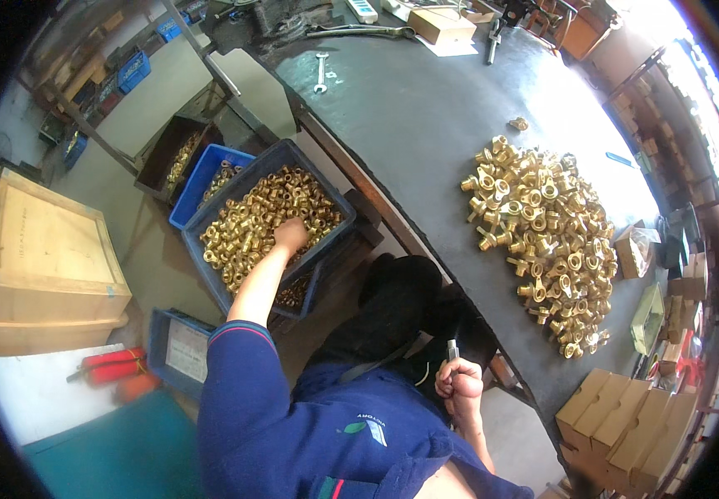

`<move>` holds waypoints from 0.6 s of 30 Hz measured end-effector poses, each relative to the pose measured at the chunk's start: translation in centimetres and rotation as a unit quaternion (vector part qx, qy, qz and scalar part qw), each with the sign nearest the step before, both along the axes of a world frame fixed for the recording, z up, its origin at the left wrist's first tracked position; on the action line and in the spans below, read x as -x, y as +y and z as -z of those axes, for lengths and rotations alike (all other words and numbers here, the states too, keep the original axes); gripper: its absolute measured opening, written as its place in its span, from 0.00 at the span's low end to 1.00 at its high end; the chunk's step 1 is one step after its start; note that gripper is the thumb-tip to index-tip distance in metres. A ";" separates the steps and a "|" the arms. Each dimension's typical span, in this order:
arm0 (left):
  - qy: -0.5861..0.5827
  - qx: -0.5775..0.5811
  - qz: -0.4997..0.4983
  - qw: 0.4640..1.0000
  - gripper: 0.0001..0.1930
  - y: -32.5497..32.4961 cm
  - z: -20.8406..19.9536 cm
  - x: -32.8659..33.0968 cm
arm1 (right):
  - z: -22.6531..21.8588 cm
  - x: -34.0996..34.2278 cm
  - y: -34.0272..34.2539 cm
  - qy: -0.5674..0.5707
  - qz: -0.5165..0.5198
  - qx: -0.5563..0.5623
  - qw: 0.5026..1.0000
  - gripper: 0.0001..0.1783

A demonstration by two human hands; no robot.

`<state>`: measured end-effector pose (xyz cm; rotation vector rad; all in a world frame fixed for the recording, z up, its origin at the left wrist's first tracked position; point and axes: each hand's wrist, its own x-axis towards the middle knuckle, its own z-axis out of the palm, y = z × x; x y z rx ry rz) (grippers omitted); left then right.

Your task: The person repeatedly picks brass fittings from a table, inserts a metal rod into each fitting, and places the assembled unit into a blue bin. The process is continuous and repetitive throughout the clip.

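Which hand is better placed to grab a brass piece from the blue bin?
The left hand: it is already down among the brass pieces in the blue bin. The right hand is by the lap, closed on a small tool.

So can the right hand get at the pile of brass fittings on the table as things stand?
Probably not freely: the right hand is closed on a small metal tool, though nothing blocks the way to the pile of brass fittings.

wrench, wooden crate, cardboard boxes
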<state>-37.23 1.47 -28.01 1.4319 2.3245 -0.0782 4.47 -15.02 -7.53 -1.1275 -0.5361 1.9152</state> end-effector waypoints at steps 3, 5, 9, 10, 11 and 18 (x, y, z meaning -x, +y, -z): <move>-0.044 0.008 -0.027 0.999 0.18 0.1 -0.5 0.4 | 0.0 -0.2 -0.4 -0.003 0.010 0.010 1.000 0.10; -0.050 -0.034 -0.060 0.996 0.13 -0.5 -0.9 0.6 | 0.2 -0.2 -0.5 -0.005 0.009 0.010 1.000 0.10; -0.145 -0.079 -0.072 0.984 0.12 -1.3 -2.9 1.8 | -0.2 -0.2 -0.5 -0.005 -0.011 0.007 1.000 0.10; -0.201 -0.108 -0.074 0.971 0.12 -1.3 -5.6 0.9 | -0.2 -0.3 -0.4 -0.006 -0.008 0.002 1.000 0.10; -0.258 -0.135 -0.075 0.954 0.12 -1.1 -8.3 -0.2 | -0.3 -0.3 -0.3 -0.007 -0.004 -0.003 1.000 0.10; -0.585 -0.203 0.035 0.785 0.07 -3.1 -18.7 -7.4 | -1.7 1.5 1.8 -0.169 -0.200 -0.149 0.953 0.11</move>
